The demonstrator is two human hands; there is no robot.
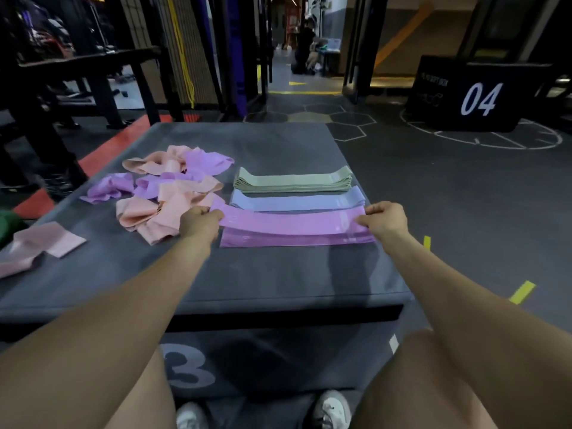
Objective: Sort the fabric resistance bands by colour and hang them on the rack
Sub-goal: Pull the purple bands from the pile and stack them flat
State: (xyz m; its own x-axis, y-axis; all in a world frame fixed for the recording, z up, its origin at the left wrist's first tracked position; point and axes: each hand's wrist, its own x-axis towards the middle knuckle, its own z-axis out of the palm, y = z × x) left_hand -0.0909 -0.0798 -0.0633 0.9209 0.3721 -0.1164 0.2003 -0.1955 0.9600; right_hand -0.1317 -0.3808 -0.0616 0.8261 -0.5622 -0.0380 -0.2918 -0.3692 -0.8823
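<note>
Hands [200, 218] [385, 218] stretch pink band [291, 222] above box [247, 274].

A dark padded box [247, 274] stands near another box [464, 97] marked 04 on the gym floor [448, 196].

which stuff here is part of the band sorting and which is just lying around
Job:
pink band, held by left hand and right hand
pink stack
blue stack
green stack
unsorted pile
loose pink bands

Lying about:
04 box
bench
grey box only serves as the worktop
</note>
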